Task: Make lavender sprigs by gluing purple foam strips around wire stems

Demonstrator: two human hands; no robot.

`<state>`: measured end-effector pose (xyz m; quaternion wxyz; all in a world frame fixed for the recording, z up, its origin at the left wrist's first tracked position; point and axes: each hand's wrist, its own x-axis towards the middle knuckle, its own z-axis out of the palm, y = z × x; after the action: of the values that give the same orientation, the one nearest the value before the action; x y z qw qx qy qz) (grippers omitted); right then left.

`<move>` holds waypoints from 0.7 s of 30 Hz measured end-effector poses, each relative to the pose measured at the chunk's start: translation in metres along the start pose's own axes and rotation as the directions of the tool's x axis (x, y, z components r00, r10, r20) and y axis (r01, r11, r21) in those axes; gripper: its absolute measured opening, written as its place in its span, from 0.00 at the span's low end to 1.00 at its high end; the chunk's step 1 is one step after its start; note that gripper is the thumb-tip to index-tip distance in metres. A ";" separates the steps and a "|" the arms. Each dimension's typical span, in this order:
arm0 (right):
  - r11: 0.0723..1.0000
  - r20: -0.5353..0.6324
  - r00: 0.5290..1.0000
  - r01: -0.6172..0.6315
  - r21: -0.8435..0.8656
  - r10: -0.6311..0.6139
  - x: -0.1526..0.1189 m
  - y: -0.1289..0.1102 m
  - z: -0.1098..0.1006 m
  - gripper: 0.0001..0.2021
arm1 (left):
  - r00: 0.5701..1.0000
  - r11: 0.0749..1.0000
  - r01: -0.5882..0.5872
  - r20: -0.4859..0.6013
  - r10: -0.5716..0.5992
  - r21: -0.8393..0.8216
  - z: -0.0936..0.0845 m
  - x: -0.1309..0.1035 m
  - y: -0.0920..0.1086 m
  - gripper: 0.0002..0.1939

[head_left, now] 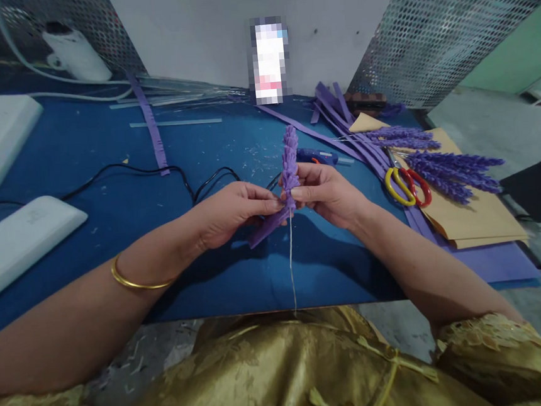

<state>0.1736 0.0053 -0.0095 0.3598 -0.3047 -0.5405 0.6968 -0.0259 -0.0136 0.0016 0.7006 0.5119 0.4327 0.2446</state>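
I watch both hands work above the blue tabletop [203,297], near its front edge. I see the right hand [333,192] with thumb and fingers clamped on the lower part of a purple flower spike [289,154], which stands almost upright between the two hands, its thin pale wire [291,258] hanging straight down. I have the left hand [227,214] with its thumb and fingers pinched together on a purple strip [267,228] at the spike's base; the strip's loose end slants down to the left. Just behind the right fingers I make out a blue glue gun [317,156]. Farther right, I find scissors [406,186] with yellow and red handles beside purple flower stems [457,171] on brown paper [480,222].
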 end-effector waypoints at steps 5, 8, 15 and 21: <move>1.000 0.073 0.997 0.004 -0.027 -0.002 0.000 0.000 0.000 0.13 | 0.998 0.996 -0.030 -0.056 0.035 0.083 0.006 -0.001 0.003 0.08; 0.999 0.122 0.992 -0.001 -0.041 0.006 -0.001 -0.001 0.000 0.11 | 0.997 0.996 -0.013 -0.075 0.019 0.091 0.009 -0.001 0.002 0.06; 0.995 0.060 0.998 0.000 -0.100 0.006 -0.006 0.000 0.005 0.12 | 0.992 0.997 0.069 -0.111 -0.065 0.035 0.013 -0.003 0.005 0.08; 0.993 -0.061 0.998 -0.040 -0.115 0.033 -0.007 0.004 0.014 0.13 | 0.979 0.991 0.129 -0.157 -0.132 -0.028 0.016 -0.002 0.005 0.10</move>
<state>0.1650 -0.0090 -0.0103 0.3446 -0.3551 -0.5635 0.6615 -0.0133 -0.0217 0.0087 0.6832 0.4551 0.5174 0.2418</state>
